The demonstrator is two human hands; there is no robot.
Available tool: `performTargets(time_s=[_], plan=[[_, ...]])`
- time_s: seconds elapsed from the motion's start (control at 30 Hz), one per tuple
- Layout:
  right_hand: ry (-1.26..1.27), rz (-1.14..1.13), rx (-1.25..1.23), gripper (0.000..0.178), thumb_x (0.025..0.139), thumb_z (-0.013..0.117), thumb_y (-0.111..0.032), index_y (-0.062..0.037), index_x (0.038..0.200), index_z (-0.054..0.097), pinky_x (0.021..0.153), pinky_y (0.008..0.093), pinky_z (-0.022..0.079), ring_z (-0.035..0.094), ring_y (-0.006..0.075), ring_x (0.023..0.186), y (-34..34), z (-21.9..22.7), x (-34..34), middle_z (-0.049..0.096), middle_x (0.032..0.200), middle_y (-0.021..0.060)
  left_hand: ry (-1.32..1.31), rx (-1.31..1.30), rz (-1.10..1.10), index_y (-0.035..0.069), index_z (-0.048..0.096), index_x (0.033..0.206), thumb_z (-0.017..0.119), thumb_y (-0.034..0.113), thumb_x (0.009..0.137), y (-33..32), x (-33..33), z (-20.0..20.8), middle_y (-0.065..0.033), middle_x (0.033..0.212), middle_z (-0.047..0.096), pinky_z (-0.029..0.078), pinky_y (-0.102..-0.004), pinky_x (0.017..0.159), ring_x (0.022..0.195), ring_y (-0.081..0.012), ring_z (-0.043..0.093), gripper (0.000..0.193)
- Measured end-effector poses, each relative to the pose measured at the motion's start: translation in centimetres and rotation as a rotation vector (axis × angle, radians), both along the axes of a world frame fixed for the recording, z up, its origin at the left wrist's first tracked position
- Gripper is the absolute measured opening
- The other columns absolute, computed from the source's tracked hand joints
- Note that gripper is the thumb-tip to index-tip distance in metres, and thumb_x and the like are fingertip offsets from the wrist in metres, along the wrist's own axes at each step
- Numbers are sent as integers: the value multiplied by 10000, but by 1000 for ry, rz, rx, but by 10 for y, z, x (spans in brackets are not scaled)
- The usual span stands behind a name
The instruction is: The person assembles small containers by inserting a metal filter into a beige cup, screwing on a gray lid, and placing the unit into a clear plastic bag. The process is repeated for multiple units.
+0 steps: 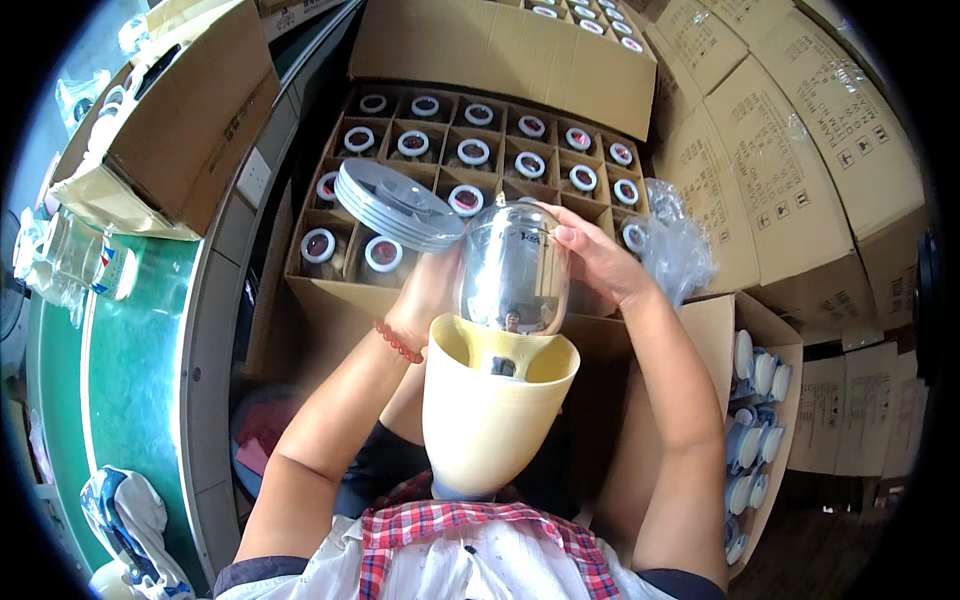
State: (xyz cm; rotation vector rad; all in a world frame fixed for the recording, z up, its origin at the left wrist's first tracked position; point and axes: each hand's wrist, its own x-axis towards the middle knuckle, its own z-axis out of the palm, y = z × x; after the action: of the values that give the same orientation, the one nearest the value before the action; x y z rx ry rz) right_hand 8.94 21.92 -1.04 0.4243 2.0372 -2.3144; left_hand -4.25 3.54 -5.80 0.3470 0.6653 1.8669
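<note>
One mirror-bright silver liner (515,265) is held up between the hands, its lower end overlapping, in this view, the open rim of a cream tapered shell (495,425) in front of the person's body; whether the two touch cannot be told. The right hand (598,255) curls against the liner's upper right side, thumb and fingers bent round it in a light clasp. The left hand (432,285) is mostly hidden at the liner's left side, so I cannot tell whether its fingers press or merely support; a stack of grey discs (390,200) shows just above it. The liner looks like thin silvered glass: probably light for its bulk, stiff, slick under bare skin and easily cracked by a knock or hard squeeze. Its smooth, bulging sides offer little to catch on, so broad contact from both sides around the widest part seems safer than a pinch near the top. The shell looks tougher, likely plastic, best steadied by its outer wall. Beyond sits a divided carton (480,65) of white-ringed vessels (472,153)
</note>
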Motion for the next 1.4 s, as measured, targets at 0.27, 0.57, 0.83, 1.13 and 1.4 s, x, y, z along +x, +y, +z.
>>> performTargets(time_s=[0.27,0.57,0.83,1.13,1.4], plan=[[-98,260,547,771,776,765,-411,-61,1384,447,981,345,434,538,228,1114,-36,44,4,534,1221,116,88,-50,26,17,311,1467,385,537,982,-18,-8,-47,-151,1472,402,342,-447,1108,1314,-301,430,715],[-339,683,902,561,746,730,-426,-10,1051,511,789,382,507,642,297,861,-74,71,-15,639,916,138,-88,-261,283,-39,375,1369,347,266,1009,-60,-25,-51,-216,1354,494,594,-410,825,1178,-370,557,472],[-464,896,1233,449,814,613,-436,-11,942,680,688,445,544,685,356,769,-99,73,-49,694,811,210,46,-303,504,-4,516,1154,395,51,921,-84,-29,-34,-139,1065,652,614,-372,741,906,-250,680,268],[-356,840,1055,496,742,690,-594,-126,901,715,697,392,534,688,313,714,-74,61,-35,714,781,134,205,-164,491,74,436,1323,446,4,915,-74,-24,-27,-99,1185,604,564,-424,881,1043,-236,644,414],[323,-229,491,524,964,583,-377,-19,1325,456,996,332,412,539,178,1140,-42,22,2,576,1234,102,473,-21,297,47,359,1429,445,-17,934,-59,-19,-23,-95,1326,526,435,-361,1026,1241,-196,506,506]])
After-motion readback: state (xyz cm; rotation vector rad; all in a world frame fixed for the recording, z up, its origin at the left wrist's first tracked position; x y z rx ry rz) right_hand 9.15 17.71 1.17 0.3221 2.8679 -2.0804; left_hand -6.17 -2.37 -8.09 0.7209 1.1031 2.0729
